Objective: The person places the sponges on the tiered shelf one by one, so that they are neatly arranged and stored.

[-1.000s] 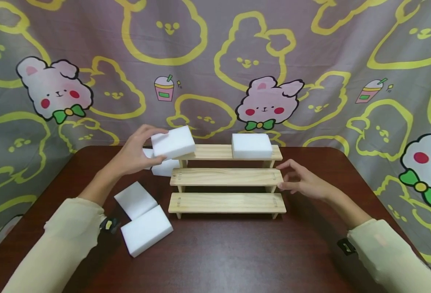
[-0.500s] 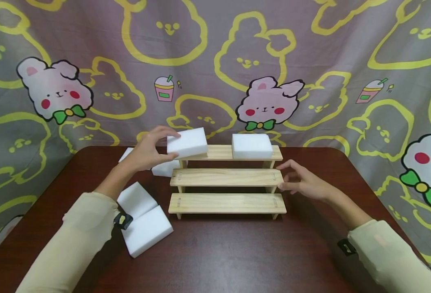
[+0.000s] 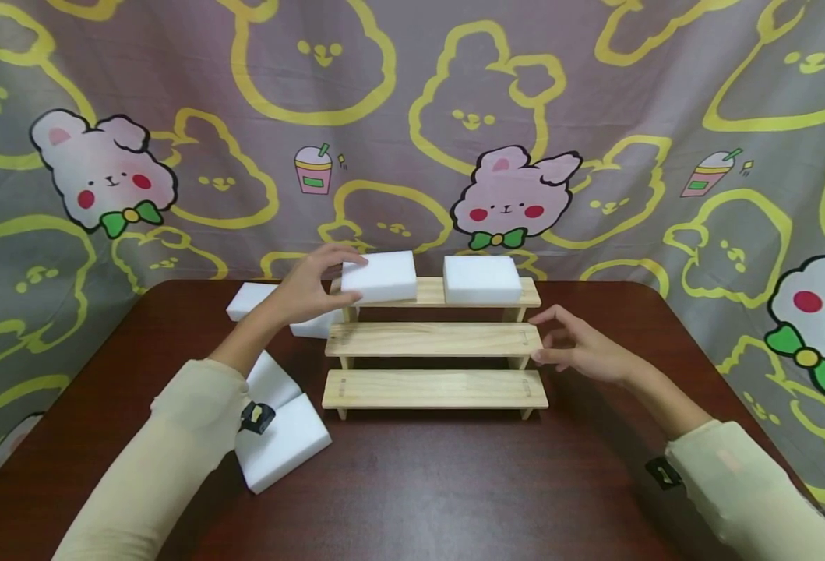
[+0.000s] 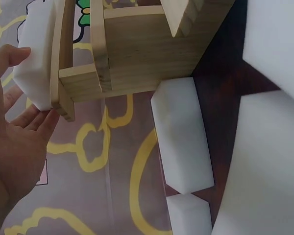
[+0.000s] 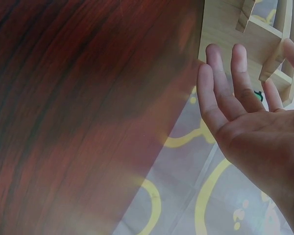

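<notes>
White block (image 3: 382, 279), likely light, squashy foam, best pinched gently across one end, held there by left hand (image 3: 305, 288), with right hand (image 3: 586, 347) gripping wooden stand (image 3: 429, 339)!

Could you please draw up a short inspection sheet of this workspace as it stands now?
Surface: dark reddish-brown table with a wood-grain look.
Job's things: three-tier wooden rack; one white block in hand at the left end of the top tier, another block on that tier's right part; four loose blocks on the table, left of the rack.
Clutter: nothing seen.
Hands: left hand grips the first block between thumb and fingers; right hand pinches the right end of the middle tier.
Cables: nothing seen.
Surroundings: cloth printed with rabbits and drink cups, behind the table.
</notes>
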Tool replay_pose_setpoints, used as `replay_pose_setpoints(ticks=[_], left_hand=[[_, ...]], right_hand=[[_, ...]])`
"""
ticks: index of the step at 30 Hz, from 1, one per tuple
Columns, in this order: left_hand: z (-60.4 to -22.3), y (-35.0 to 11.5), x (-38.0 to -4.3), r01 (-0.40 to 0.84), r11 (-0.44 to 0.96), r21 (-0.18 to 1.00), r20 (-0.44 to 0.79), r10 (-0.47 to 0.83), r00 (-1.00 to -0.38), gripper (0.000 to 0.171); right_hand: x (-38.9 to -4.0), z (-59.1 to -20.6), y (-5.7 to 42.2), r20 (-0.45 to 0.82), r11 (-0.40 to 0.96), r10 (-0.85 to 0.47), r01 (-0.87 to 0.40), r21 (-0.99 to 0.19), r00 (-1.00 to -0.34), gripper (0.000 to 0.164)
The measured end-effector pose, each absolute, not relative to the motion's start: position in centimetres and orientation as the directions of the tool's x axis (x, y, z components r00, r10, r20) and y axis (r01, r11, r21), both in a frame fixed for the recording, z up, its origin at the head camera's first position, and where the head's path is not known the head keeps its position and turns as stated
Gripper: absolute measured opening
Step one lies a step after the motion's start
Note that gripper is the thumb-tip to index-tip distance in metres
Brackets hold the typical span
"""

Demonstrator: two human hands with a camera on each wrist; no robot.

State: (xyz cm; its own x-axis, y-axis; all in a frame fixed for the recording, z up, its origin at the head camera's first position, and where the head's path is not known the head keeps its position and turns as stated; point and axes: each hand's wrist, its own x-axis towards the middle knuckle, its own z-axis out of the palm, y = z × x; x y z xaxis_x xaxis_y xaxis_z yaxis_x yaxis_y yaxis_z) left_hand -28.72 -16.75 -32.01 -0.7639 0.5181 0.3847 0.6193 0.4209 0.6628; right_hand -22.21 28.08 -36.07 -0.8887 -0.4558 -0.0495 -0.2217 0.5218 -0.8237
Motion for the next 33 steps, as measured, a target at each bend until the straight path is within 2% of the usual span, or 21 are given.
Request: replay_pose_setpoints(ticks=[33], left_hand=[[-31.9,-14.9,-29.4,0.646,0.445,0.62,0.362,0.568,-0.739,0.046]], right_hand=[[-22.3,-36.2,28.2,-0.043,0.517,-0.458,-0.227,-0.825,-0.888,0.05]])
